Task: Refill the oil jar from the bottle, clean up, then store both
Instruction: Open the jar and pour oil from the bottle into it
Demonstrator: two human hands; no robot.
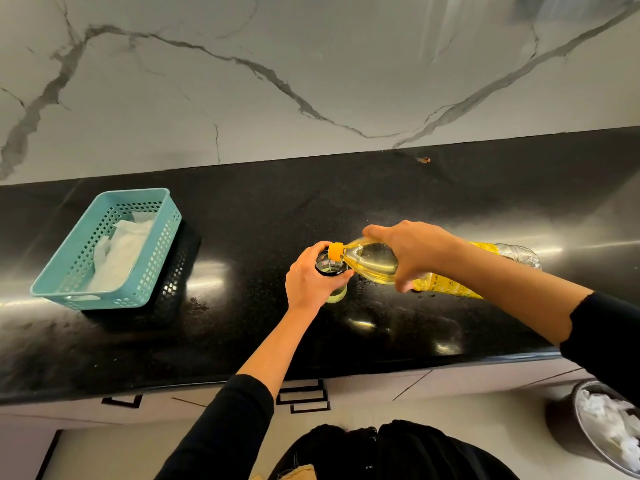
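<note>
Mostly hidden: jar (pixel 331 268) under left hand (pixel 311 280), bottle (pixel 374 259) behind right hand (pixel 412 251).

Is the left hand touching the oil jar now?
Touching. The head view shows the left hand wrapped around the oil jar just below its rim.

Black speckled countertop (pixel 263 220) is running across the view, glossy, catching glare patches. White marble-look backsplash (pixel 311 64) with grey veining is standing behind it. Teal perforated basket (pixel 104 249) is sitting at the left on the counter, holding crumpled white paper (pixel 121 251); its shadow or reflection is falling dark to its right. Small orange-brown speck (pixel 425 160) is lying near the back edge. Round bin (pixel 609 431) at lower right, on the floor, is holding crumpled white tissue. Pale cabinet fronts (pixel 381 382) are showing below the counter edge.
</note>
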